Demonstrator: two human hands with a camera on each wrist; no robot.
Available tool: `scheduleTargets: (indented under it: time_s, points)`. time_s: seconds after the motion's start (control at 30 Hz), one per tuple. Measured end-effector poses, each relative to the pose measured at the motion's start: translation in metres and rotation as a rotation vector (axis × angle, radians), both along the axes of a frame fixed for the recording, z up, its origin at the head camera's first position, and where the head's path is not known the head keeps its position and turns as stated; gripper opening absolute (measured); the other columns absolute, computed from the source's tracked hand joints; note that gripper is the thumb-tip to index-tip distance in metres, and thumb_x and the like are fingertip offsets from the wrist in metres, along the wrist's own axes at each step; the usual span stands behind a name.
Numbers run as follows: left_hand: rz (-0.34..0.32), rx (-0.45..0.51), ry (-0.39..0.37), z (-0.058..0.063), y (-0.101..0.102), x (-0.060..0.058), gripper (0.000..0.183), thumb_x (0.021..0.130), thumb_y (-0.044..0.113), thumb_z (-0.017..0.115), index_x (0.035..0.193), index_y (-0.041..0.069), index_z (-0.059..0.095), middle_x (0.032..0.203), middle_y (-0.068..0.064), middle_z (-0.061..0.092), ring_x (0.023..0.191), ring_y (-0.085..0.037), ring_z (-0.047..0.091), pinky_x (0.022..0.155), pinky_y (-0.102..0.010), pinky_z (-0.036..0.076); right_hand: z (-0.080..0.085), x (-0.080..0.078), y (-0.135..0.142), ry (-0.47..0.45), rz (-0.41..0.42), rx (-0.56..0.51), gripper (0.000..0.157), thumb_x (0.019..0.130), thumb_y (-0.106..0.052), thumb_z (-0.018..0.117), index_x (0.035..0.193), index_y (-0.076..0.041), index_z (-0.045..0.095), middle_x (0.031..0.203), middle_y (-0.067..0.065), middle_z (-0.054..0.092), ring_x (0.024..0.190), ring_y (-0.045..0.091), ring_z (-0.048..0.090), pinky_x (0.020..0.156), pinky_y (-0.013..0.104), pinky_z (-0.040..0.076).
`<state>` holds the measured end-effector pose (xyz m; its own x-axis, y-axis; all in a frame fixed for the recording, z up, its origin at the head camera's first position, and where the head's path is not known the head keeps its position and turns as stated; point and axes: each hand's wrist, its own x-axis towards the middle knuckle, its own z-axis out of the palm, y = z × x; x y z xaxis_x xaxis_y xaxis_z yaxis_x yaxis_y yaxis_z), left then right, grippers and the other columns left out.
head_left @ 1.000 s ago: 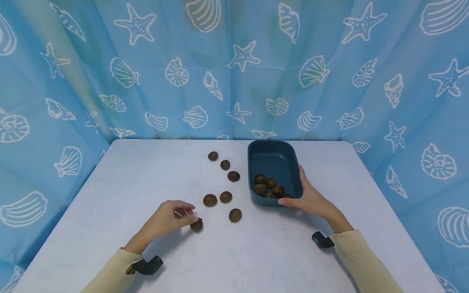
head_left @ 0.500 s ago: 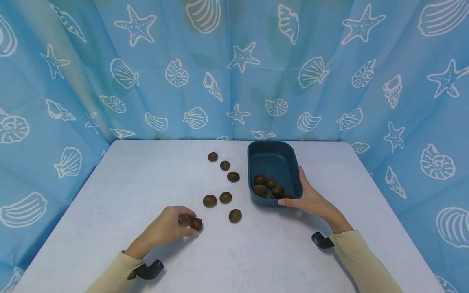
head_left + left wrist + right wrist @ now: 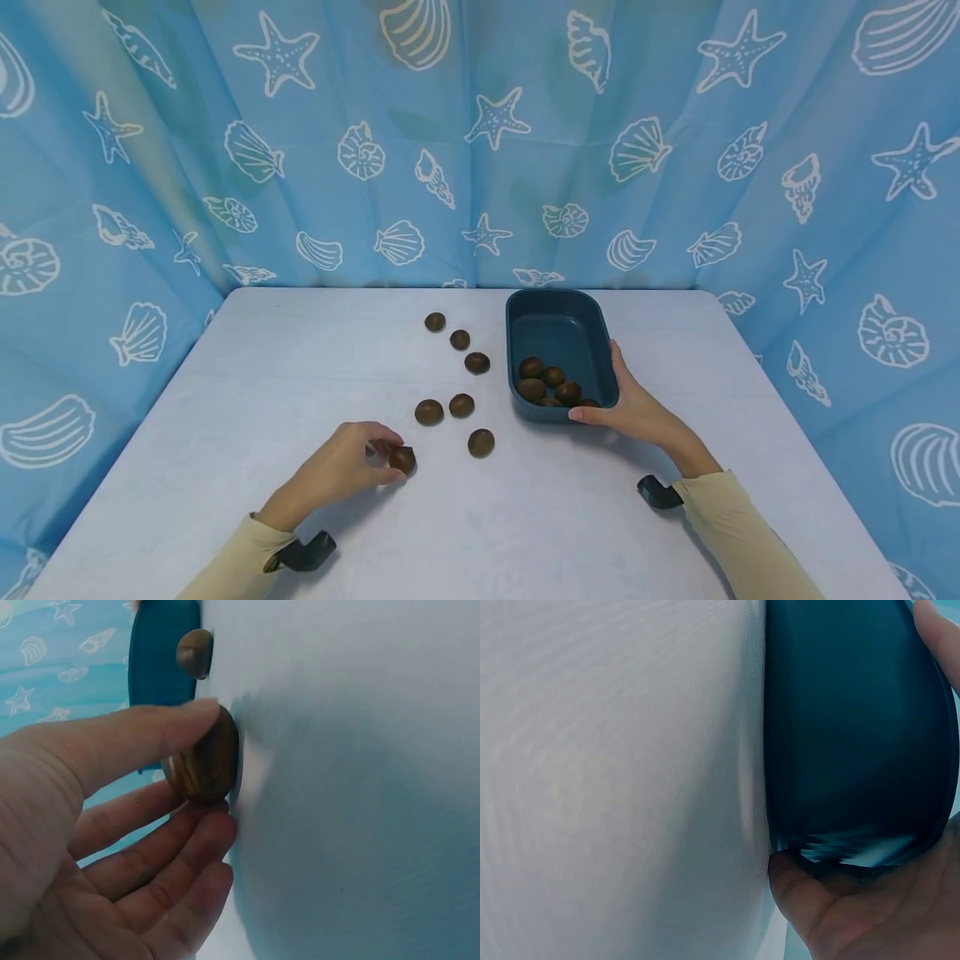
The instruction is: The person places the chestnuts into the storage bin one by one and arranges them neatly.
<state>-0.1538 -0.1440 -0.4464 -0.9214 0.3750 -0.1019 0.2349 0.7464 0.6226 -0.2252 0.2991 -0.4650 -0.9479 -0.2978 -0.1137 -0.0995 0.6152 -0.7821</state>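
My left hand (image 3: 337,467) pinches a brown, glossy chestnut (image 3: 402,461) low over the white table. In the left wrist view the thumb lies along one side of this chestnut (image 3: 202,765) and the fingertips meet its other side. My right hand (image 3: 637,404) grips the near right corner of a dark blue rectangular container (image 3: 517,333), its thumb at the front rim and its fingers along the right side. Several chestnuts (image 3: 531,389) lie at the near end inside. In the right wrist view the hand holds the container's wall (image 3: 855,750).
Several loose chestnuts (image 3: 477,362) are scattered on the table (image 3: 315,350) between the left hand and the container; the nearest one (image 3: 481,443) lies right of the pinched one. A blue curtain (image 3: 420,150) with white shell prints rises behind the table and along its sides.
The left hand has lowered slightly, and its thumb and fingers have closed around the chestnut. The right hand and the container have stayed in place.
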Motion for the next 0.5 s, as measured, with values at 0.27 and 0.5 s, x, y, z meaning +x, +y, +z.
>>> scheduleTargets:
  time_s: [0.27, 0.5]
  points:
    - [-0.046, 0.011, 0.034, -0.0022, 0.0002, -0.0023, 0.031, 0.08, 0.027, 0.089, 0.103, 0.011, 0.078, 0.096, 0.008, 0.075, 0.084, -0.006, 0.065, 0.077, -0.026, 0.055, 0.0001, 0.0003, 0.0005, -0.011, -0.01, 0.017, 0.137, 0.083, -0.049, 0.083, 0.161, -0.024, -0.027, 0.174, 0.02, -0.009, 0.158, 0.054, 0.009, 0.117, 0.077, 0.023]
    - [-0.012, 0.019, 0.048, 0.0024, 0.0053, -0.0059, 0.029, 0.081, 0.029, 0.088, 0.104, 0.013, 0.078, 0.095, 0.008, 0.075, 0.086, -0.006, 0.066, 0.078, -0.027, 0.055, -0.0009, -0.0005, 0.0003, -0.003, -0.005, 0.013, 0.137, 0.082, -0.048, 0.084, 0.162, -0.025, -0.026, 0.174, 0.021, -0.006, 0.157, 0.054, 0.011, 0.116, 0.077, 0.025]
